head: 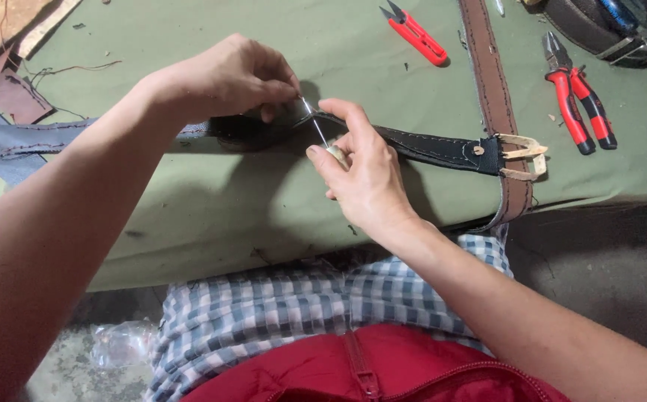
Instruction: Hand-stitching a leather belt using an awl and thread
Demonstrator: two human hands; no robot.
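Note:
A black leather belt (428,147) with light stitching lies across the green cloth-covered table (212,193), ending in a pale metal buckle (521,155) at the right. My left hand (223,78) pinches the belt where its strap rises from the table. My right hand (361,167) grips an awl (316,126) by its pale handle, with the thin metal point against the belt right at my left fingertips.
A brown leather strap (491,74) runs from the far edge down past the buckle. Red thread snips (415,31) lie at the far middle, red-handled pliers (578,100) at the right. Leather scraps (11,97) sit at the left. The table's near edge is just above my lap.

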